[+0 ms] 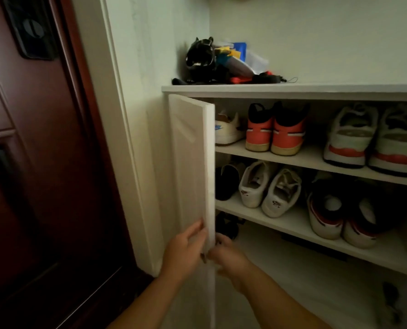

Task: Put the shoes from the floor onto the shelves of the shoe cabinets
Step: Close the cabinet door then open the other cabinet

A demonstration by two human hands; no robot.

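Note:
A white shoe cabinet stands open, its door (193,167) swung out edge-on toward me. My left hand (185,250) grips the door's outer face near its lower edge, and my right hand (228,255) holds the same edge from the inner side. On the upper shelf (311,157) stand a white sneaker (228,129), an orange and black pair (277,129) and a white pair with red soles (375,141). The middle shelf (292,222) carries a black shoe (225,184), a white pair (271,188) and a red, white and black pair (345,212). A dark shoe (226,227) sits below, partly hidden.
A dark red entrance door (43,162) with a black lock fills the left side. On the cabinet top (316,87) lie a black glossy object (200,55), coloured packets and a black strap. The light floor (316,293) lies below the shelves, with a dark item (390,295) at the right.

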